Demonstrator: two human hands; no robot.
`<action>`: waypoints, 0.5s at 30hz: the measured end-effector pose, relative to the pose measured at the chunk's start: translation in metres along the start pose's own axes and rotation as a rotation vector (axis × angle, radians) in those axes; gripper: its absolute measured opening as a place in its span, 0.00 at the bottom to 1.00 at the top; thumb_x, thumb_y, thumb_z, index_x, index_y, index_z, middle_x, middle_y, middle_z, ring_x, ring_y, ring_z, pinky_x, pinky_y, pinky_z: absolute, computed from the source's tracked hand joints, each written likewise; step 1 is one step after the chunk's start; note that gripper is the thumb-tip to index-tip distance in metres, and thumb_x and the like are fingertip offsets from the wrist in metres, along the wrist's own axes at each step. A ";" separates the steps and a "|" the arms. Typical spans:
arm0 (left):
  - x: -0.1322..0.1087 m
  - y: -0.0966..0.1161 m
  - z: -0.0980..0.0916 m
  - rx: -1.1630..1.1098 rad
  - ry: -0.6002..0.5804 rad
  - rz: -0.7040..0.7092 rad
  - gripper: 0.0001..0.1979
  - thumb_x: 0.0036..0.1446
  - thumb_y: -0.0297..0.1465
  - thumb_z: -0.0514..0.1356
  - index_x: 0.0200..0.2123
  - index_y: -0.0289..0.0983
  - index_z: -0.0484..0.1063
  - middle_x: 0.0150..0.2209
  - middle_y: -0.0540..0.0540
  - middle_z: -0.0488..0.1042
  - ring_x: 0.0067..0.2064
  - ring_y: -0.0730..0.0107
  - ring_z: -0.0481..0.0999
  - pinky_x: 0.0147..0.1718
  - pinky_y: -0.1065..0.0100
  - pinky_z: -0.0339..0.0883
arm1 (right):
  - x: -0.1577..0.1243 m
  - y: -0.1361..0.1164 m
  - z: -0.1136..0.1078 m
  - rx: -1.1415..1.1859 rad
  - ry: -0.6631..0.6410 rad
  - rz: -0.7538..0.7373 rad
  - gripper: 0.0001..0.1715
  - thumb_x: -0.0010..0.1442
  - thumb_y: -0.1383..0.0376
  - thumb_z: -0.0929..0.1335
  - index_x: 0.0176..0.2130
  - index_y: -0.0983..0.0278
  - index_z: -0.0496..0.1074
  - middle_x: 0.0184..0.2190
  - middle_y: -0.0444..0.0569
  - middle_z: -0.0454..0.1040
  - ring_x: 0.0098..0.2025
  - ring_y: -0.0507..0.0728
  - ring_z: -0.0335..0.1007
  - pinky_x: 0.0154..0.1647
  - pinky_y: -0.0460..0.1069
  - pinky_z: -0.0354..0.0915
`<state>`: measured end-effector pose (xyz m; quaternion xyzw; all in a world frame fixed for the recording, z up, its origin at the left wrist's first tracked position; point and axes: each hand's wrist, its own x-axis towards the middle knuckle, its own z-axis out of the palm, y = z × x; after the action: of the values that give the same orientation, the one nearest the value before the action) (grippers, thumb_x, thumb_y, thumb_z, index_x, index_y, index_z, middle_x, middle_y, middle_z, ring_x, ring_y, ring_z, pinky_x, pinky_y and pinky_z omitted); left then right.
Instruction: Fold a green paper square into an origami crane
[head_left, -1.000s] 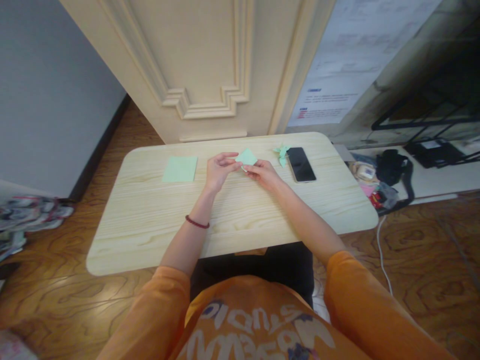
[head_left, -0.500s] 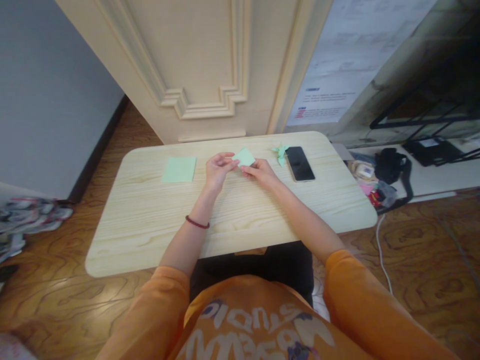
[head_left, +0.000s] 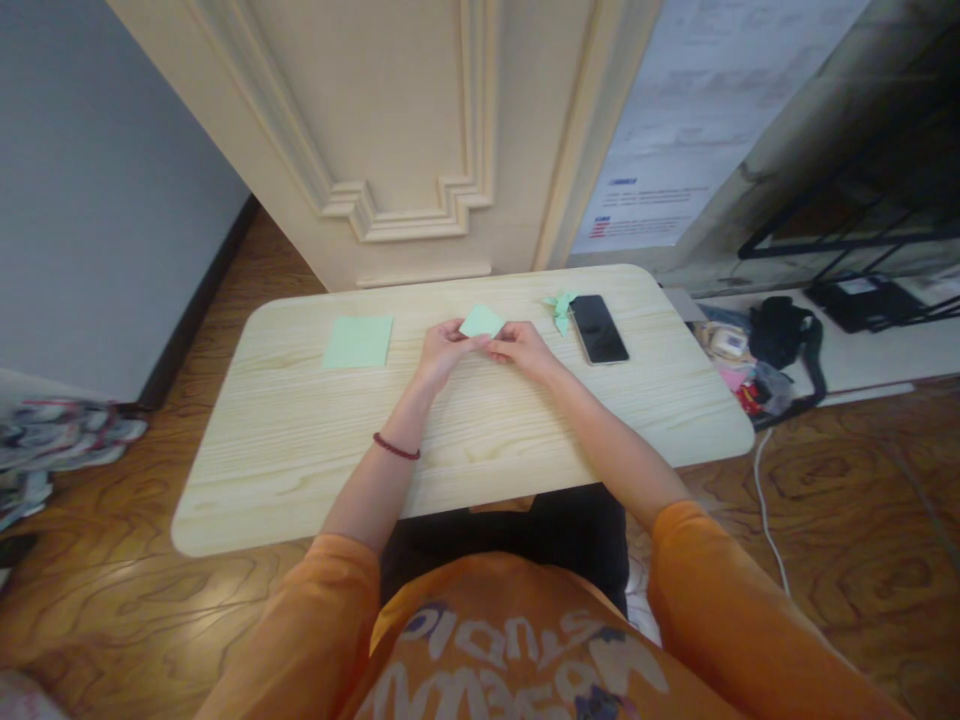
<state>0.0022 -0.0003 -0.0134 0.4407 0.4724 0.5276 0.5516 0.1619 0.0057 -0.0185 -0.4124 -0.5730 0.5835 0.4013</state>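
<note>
The left hand (head_left: 439,354) and right hand (head_left: 523,350) pinch the green paper (head_left: 480,321) between them — light, even pressure should keep edges aligned.

Phone (head_left: 599,330) just lying there all dark, printed poster (head_left: 652,180) further back, plus some white cable (head_left: 762,500) off right.

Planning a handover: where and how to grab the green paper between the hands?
Probably the far edge of the green paper, from the far side, pinched across its faces: it looks flat, and the left hand and right hand hold its nearer part, leaving that edge uncovered.
</note>
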 end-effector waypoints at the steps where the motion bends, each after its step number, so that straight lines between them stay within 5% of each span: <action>1: -0.001 0.001 0.000 0.015 -0.013 -0.008 0.24 0.25 0.35 0.77 0.30 0.33 0.79 0.28 0.47 0.80 0.28 0.71 0.75 0.33 0.68 0.69 | -0.001 -0.001 0.000 -0.023 -0.014 -0.003 0.21 0.43 0.54 0.76 0.21 0.66 0.68 0.16 0.42 0.67 0.20 0.48 0.58 0.23 0.46 0.52; 15: 0.006 0.000 -0.009 -0.156 0.105 0.011 0.25 0.25 0.35 0.77 0.32 0.35 0.79 0.28 0.46 0.79 0.29 0.72 0.76 0.33 0.69 0.68 | -0.004 0.002 0.005 -0.117 -0.089 0.032 0.22 0.42 0.53 0.77 0.20 0.64 0.66 0.14 0.40 0.65 0.19 0.48 0.56 0.22 0.46 0.51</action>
<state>-0.0070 0.0057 -0.0151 0.3709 0.4558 0.5879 0.5559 0.1582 0.0004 -0.0207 -0.4179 -0.6168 0.5730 0.3414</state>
